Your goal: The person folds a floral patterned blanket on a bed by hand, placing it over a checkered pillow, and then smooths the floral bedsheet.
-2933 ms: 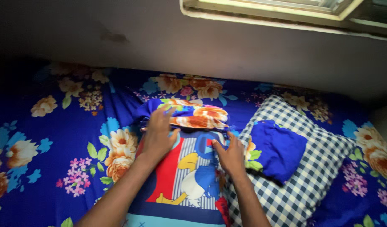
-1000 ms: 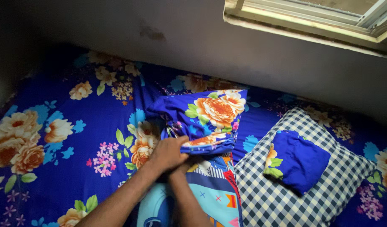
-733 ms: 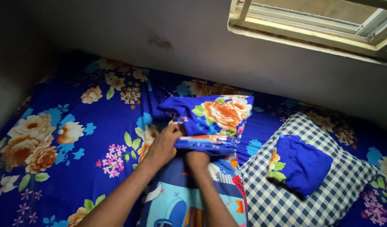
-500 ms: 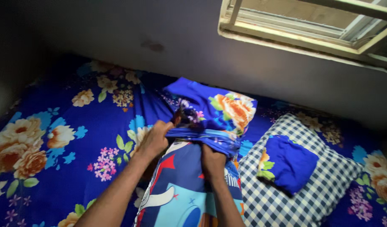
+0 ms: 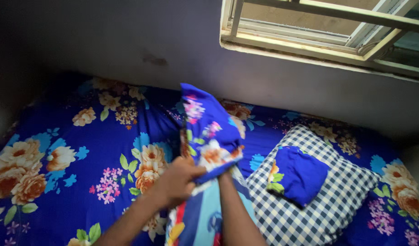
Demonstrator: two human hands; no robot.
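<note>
- My left hand [image 5: 175,181] was closed on the open end of the floral pillowcase [image 5: 209,132], gripping the bunched cloth at its lower edge.
- My right hand was pushed up inside that same opening, so only my right forearm [image 5: 232,214] showed; I cannot tell whether the fingers inside were open or clenched.
- The pillowcase stood lifted above the bed [image 5: 59,150], its closed end pointing up toward the wall [image 5: 127,41] and the case full and rounded in its upper part.
- Under my hands lay the cartoon-print pillow [image 5: 198,223], striped in light blue and red, its upper end going into the mouth of the case.
- As far as I could judge, the covering was partly done: the top of the pillow looked to be inside, while the long lower part was bare and lay on the bed between my arms.
- What seemed left was drawing the case down over the rest of the pillow, settling the corners and laying it flat.
- To my right, well apart from the work, the checked pillow [image 5: 318,205] lay flat on the bed with a small folded blue cloth [image 5: 298,175] resting on top of it.
- The bed was spread with a blue floral sheet, and it looked smooth around the pillows.
- Above the wall, the window [image 5: 328,27] stood open with daylight coming in.
</note>
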